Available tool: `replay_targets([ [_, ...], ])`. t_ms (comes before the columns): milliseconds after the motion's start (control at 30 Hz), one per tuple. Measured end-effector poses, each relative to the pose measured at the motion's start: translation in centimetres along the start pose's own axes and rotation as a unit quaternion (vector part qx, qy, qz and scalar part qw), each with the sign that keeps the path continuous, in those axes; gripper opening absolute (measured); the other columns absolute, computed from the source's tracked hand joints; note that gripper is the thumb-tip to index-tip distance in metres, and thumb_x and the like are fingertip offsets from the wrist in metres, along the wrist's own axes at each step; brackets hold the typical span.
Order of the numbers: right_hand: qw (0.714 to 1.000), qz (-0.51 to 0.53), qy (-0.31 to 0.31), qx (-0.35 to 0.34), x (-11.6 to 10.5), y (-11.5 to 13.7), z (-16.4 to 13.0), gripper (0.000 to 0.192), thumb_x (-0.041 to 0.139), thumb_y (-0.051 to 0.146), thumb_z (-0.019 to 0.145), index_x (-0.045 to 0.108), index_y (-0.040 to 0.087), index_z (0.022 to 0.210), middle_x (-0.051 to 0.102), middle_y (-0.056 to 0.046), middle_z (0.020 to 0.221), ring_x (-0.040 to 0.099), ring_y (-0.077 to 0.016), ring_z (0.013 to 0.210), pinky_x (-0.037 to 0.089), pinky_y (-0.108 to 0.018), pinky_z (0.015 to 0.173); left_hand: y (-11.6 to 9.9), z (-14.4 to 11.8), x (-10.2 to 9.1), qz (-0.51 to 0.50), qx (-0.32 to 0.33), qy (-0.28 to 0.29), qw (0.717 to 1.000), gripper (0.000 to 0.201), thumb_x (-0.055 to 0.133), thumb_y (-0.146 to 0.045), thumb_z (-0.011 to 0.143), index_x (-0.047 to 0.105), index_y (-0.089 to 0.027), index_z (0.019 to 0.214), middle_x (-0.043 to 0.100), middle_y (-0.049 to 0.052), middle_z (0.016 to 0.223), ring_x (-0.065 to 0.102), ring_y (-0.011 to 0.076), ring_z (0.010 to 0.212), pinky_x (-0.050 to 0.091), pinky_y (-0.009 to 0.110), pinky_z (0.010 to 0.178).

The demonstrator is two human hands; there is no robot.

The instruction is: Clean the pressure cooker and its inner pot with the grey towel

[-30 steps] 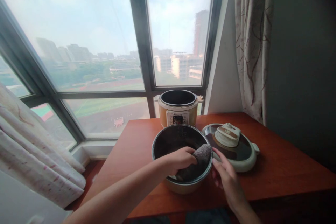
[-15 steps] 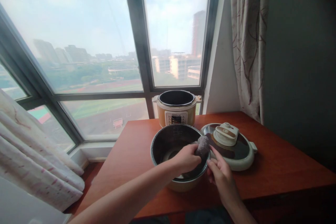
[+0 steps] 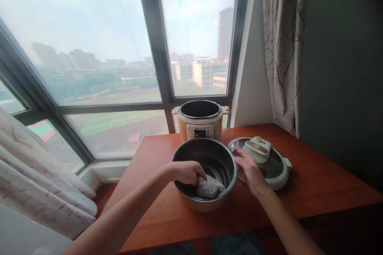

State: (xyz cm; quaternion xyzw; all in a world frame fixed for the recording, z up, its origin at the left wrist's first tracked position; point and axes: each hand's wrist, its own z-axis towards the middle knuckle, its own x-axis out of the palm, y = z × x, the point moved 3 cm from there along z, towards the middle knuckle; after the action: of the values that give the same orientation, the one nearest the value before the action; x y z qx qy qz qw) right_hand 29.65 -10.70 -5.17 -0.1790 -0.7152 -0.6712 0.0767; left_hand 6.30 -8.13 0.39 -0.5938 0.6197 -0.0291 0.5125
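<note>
A dark inner pot (image 3: 206, 152) with a tan outside stands on the red-brown table (image 3: 314, 183) in front of me. My left hand (image 3: 187, 172) reaches into it and grips a grey cloth (image 3: 208, 189), pressed against the pot's near inside wall. My right hand (image 3: 249, 170) rests flat against the pot's right outer rim, fingers spread, between the pot and the cooker lid (image 3: 277, 167).
The cooker body (image 3: 200, 121), tan with a control panel, stands open at the table's far edge by the window. The lid lies flat right of the pot. Curtains hang at the left (image 3: 36, 183) and right (image 3: 283, 48).
My left hand has dragged the cloth from the pot's right inner wall down to its near left side. My right hand has shifted up along the pot's right rim.
</note>
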Motion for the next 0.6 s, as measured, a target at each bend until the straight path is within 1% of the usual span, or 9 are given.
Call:
replay_targets([
  [67, 1.0, 0.015, 0.016, 0.002, 0.3, 0.0, 0.9, 0.058, 0.077, 0.034, 0.071, 0.058, 0.019, 0.124, 0.065, 0.003, 0.071, 0.053, -0.0106, 0.056, 0.04, -0.02, 0.05, 0.2, -0.2, -0.1, -0.006, -0.024, 0.01, 1.0, 0.055, 0.053, -0.007, 0.055, 0.078, -0.02, 0.101, 0.065, -0.002, 0.071, 0.057, 0.0155, 0.065, 0.043, 0.022, 0.059],
  [167, 1.0, 0.019, 0.019, 0.0, 0.7, 0.1, 2.0, 0.055, 0.08, 0.035, 0.069, 0.061, 0.018, 0.118, 0.068, 0.001, 0.074, 0.058, -0.0132, 0.061, 0.045, -0.022, 0.054, -0.9, -0.6, 0.2, -0.028, -0.043, 0.025, 0.998, 0.056, 0.056, -0.011, 0.057, 0.076, -0.023, 0.109, 0.065, -0.002, 0.077, 0.06, 0.0164, 0.072, 0.044, 0.021, 0.059],
  [233, 1.0, 0.016, 0.012, 0.001, 0.6, -0.1, 2.4, 0.051, 0.079, 0.037, 0.069, 0.063, 0.018, 0.114, 0.066, 0.001, 0.071, 0.058, -0.014, 0.06, 0.044, -0.023, 0.053, -2.0, -0.9, 0.5, -0.031, -0.034, 0.021, 0.999, 0.052, 0.06, -0.014, 0.059, 0.075, -0.023, 0.108, 0.065, -0.003, 0.08, 0.06, 0.0163, 0.075, 0.043, 0.02, 0.059],
  [300, 1.0, 0.013, -0.005, -0.001, 0.1, -0.5, 2.2, 0.049, 0.078, 0.041, 0.07, 0.064, 0.019, 0.11, 0.063, 0.002, 0.067, 0.056, -0.0136, 0.057, 0.041, -0.023, 0.049, -3.0, -1.2, 0.9, -0.038, -0.031, 0.015, 0.999, 0.048, 0.062, -0.017, 0.061, 0.075, -0.022, 0.107, 0.064, -0.003, 0.08, 0.059, 0.0155, 0.075, 0.042, 0.019, 0.058],
  [367, 0.999, 0.001, -0.034, -0.014, -0.5, -1.0, 1.1, 0.051, 0.077, 0.045, 0.07, 0.064, 0.018, 0.11, 0.059, 0.003, 0.063, 0.052, -0.0125, 0.052, 0.037, -0.022, 0.044, -3.5, -1.2, 1.5, -0.071, -0.038, 0.008, 0.997, 0.043, 0.062, -0.018, 0.062, 0.075, -0.021, 0.103, 0.063, -0.003, 0.078, 0.058, 0.0147, 0.072, 0.042, 0.019, 0.057],
  [467, 0.996, -0.036, -0.07, -0.051, -0.9, -1.8, -2.2, 0.061, 0.074, 0.051, 0.073, 0.06, 0.017, 0.121, 0.055, 0.004, 0.058, 0.047, -0.0126, 0.046, 0.035, -0.023, 0.04, -3.8, -0.5, 2.6, -0.168, -0.045, -0.025, 0.984, 0.038, 0.062, -0.019, 0.063, 0.074, -0.02, 0.099, 0.064, -0.002, 0.077, 0.059, 0.0149, 0.07, 0.046, 0.022, 0.061],
  [533, 0.995, -0.054, -0.069, -0.057, -0.5, -2.4, -4.8, 0.069, 0.071, 0.055, 0.076, 0.056, 0.016, 0.132, 0.055, 0.003, 0.056, 0.049, -0.0142, 0.044, 0.037, -0.025, 0.039, -3.9, 0.3, 3.5, -0.26, -0.041, -0.062, 0.963, 0.037, 0.062, -0.019, 0.063, 0.073, -0.019, 0.098, 0.066, 0.0, 0.078, 0.061, 0.0158, 0.071, 0.048, 0.024, 0.064],
  [600, 0.995, -0.062, -0.063, -0.047, 0.2, -2.9, -7.0, 0.079, 0.069, 0.059, 0.078, 0.05, 0.015, 0.141, 0.056, 0.003, 0.056, 0.049, -0.0151, 0.042, 0.036, -0.025, 0.037, -4.2, 1.2, 4.3, -0.345, -0.027, -0.097, 0.933, 0.033, 0.062, -0.019, 0.063, 0.072, -0.016, 0.094, 0.066, 0.001, 0.077, 0.062, 0.0165, 0.071, 0.049, 0.026, 0.066],
])
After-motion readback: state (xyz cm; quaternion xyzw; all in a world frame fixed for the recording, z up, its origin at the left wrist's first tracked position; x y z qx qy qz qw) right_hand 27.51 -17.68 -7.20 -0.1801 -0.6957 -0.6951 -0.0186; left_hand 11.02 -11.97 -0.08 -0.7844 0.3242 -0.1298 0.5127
